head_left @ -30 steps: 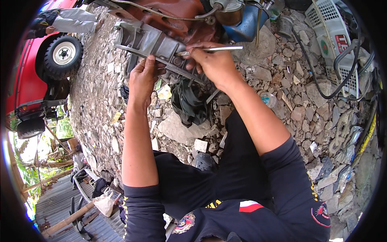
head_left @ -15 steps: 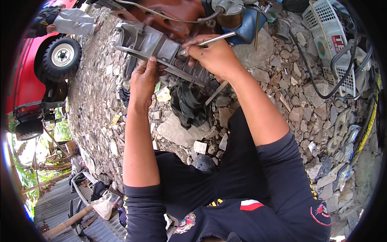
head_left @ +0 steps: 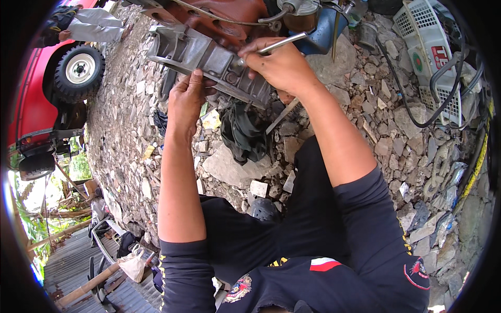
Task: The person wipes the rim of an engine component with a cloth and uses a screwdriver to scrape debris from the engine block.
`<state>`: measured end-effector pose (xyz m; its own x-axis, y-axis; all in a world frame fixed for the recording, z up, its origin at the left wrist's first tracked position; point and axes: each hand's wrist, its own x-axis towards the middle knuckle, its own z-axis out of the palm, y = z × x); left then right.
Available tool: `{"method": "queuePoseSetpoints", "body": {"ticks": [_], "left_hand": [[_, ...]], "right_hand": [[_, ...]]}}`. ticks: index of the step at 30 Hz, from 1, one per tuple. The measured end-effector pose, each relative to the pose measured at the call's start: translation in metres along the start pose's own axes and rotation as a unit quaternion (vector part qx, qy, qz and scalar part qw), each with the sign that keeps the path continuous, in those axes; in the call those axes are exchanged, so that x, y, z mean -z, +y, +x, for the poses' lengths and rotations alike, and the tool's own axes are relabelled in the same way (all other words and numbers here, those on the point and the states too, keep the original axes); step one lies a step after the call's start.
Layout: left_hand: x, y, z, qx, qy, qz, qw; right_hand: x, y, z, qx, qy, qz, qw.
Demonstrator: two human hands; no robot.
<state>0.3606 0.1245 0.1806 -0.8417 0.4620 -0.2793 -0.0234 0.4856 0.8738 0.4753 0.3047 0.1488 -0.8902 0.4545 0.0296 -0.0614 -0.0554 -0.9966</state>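
Observation:
My left hand (head_left: pixel 187 99) is closed on the near edge of a grey cast-metal housing (head_left: pixel 215 61), its thumb on top and fingers underneath. Ribs and recesses show on the casting, which is held tilted in front of a reddish-brown engine block (head_left: pixel 237 34). In my right hand (head_left: pixel 279 65) is a slim silver metal rod (head_left: pixel 284 43), pinched like a pen over the right part of the housing. The fingers hide the rod's lower end, so I cannot tell whether it touches the metal. Below the casting lies a dark cloth (head_left: pixel 242 133), beside a narrow flat strip (head_left: pixel 282 116).
Broken stones and rubble (head_left: pixel 381 125) cover the ground. At the right are a white plastic crate (head_left: pixel 425 44) and a black hose (head_left: pixel 402 99). A blue container (head_left: pixel 323 34) stands beyond my right hand. Far left, a person (head_left: pixel 94 25) stands near a red vehicle (head_left: pixel 36 99).
My right hand and the rod have shifted slightly up and away from me along the housing. My left hand keeps its hold, and the casting has hardly moved.

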Motion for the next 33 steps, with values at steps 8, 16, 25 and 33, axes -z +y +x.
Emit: {"method": "queuePoseSetpoints", "body": {"ticks": [8, 16, 25, 33], "left_hand": [[-0.002, 0.004, -0.001, 0.002, 0.007, 0.003, 1.000], [-0.004, 0.006, -0.003, -0.016, 0.031, -0.013, 0.999], [-0.007, 0.010, -0.005, -0.016, 0.025, -0.028, 0.999], [-0.006, 0.007, -0.004, -0.025, 0.022, -0.038, 0.999]], "right_hand": [[-0.003, 0.003, -0.002, 0.015, 0.008, 0.015, 1.000], [0.003, -0.004, -0.010, -0.051, -0.015, -0.009, 0.999], [0.011, 0.003, -0.012, -0.041, -0.042, -0.074, 0.996], [0.012, 0.004, -0.009, 0.036, 0.040, -0.130, 0.990]]}}
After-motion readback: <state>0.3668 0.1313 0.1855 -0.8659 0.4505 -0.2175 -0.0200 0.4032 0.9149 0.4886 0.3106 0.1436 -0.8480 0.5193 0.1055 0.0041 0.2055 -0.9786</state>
